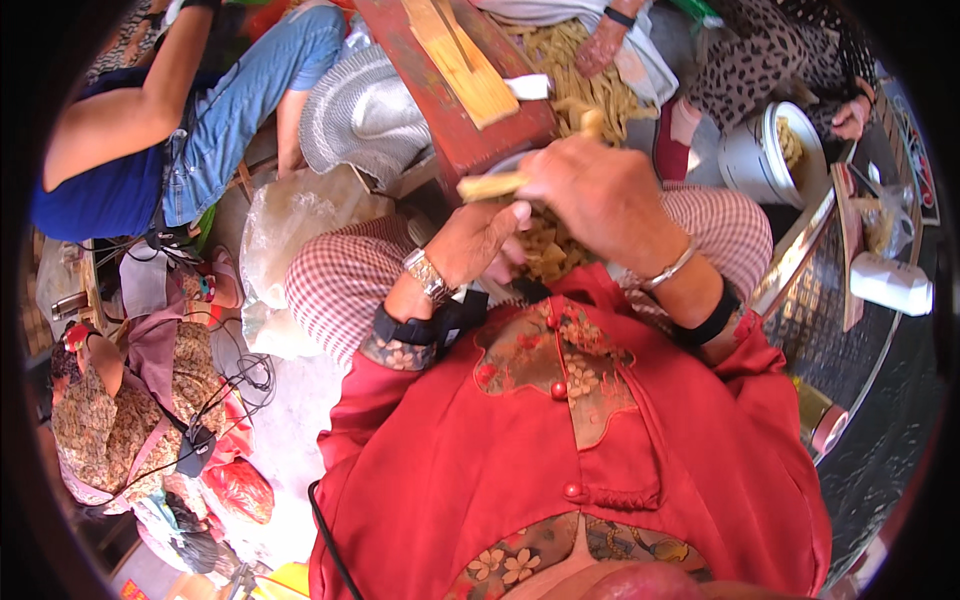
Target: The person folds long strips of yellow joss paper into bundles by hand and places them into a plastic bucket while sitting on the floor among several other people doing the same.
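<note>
Between my knees is a container of yellowish-brown cut pieces [551, 251], which look like preserved vegetable. My right hand [600, 199], blurred, is closed above it on a pale yellow strip [491, 186] that sticks out to the left. A rounded pale end [591, 124] shows beyond its knuckles; I cannot tell whether it belongs to the same thing. Close below the strip is my left hand [480, 244], thumb raised and fingers curled over the pieces. What lies between its fingers is hidden.
A red wooden bench [480, 146] with a slotted wooden board [465, 67] stands ahead. Beyond it, another person's hand [600, 49] rests on a heap of strips [577, 90]. A grey hat [364, 112] lies left; a white bucket [757, 157] stands right. Other people sit around.
</note>
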Available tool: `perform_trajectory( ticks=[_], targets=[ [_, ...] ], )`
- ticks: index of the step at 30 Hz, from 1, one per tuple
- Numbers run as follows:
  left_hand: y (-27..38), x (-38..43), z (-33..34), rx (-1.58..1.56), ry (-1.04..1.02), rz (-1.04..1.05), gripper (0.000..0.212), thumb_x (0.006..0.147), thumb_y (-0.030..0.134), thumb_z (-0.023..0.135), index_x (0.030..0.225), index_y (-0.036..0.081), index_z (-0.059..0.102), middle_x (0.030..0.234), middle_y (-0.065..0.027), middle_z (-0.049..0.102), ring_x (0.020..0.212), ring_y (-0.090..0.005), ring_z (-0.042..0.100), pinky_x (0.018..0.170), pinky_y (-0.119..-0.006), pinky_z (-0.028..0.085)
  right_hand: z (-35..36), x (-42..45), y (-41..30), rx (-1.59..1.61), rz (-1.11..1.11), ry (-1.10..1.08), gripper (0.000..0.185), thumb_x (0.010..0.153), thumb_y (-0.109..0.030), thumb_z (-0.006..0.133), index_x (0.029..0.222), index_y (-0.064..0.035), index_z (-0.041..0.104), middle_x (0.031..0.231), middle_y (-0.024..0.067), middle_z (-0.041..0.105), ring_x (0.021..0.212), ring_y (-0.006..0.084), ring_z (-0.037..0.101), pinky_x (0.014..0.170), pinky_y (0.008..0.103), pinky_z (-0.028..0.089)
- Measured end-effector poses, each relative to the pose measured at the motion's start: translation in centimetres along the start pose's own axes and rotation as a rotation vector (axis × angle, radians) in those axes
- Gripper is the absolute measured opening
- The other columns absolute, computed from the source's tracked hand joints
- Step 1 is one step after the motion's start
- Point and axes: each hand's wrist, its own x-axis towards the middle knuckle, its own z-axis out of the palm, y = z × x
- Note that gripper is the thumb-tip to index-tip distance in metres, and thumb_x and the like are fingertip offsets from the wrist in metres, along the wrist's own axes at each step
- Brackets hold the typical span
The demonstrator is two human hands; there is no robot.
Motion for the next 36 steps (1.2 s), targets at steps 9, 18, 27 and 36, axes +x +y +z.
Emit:
perform_trajectory(
  ticks=[9, 18, 27, 36],
  targets=[
    [-1.7, 0.9, 3.7, -0.806, 0.042, 0.05, 0.05, 0.124, 0.039, 0.051, 0.126, -0.006, 0.072, 0.101, -0.0132, 0.077, 0.094, -0.0226, 0.075, 0.089, -0.034, 0.063, 7.3, -7.4, -5.1, 0.862, 0.119, -0.113, 0.016, 0.111, -0.022, 0.07, 0.104, -0.0075, 0.068, 0.082, 0.0097, 0.065, 0.076, 0.0284, 0.064, 0.076, 0.0388, 0.054],
    [-4.1, -1.4, 2.0, -0.836, 0.045, 0.32, 0.037, 0.123, 0.034, 0.055, 0.123, -0.001, 0.067, 0.09, -0.0007, 0.065, 0.085, -0.0172, 0.071, 0.091, -0.043, 0.07, 3.8, -5.1, -6.5, 1.131, 0.506, 0.192, 0.025, 0.118, -0.019, 0.061, 0.127, 0.0005, 0.073, 0.105, 0.0095, 0.079, 0.087, 0.0173, 0.079, 0.075, 0.0341, 0.064],
    [-0.9, -5.1, 2.7, -0.572, 0.033, 0.398, 0.023, 0.121, 0.025, 0.06, 0.119, 0.003, 0.067, 0.093, 0.0011, 0.063, 0.087, -0.0122, 0.068, 0.094, -0.044, 0.069, 5.8, -4.4, -4.3, 0.29, -0.042, 0.326, 0.021, 0.114, -0.008, 0.06, 0.128, 0.0022, 0.071, 0.122, 0.0165, 0.078, 0.103, 0.0353, 0.077, 0.088, 0.041, 0.061],
    [-0.4, -5.6, 2.2, 0.748, 0.749, 0.842, 0.01, 0.101, -0.001, 0.076, 0.111, 0.0, 0.075, 0.129, -0.0171, 0.07, 0.115, -0.0336, 0.071, 0.102, -0.04, 0.057, 9.8, -4.6, -2.2, 0.772, 0.215, 0.07, 0.019, 0.111, -0.018, 0.065, 0.119, -0.0011, 0.063, 0.085, 0.0191, 0.068, 0.071, 0.0399, 0.065, 0.068, 0.0436, 0.055]
  ],
)
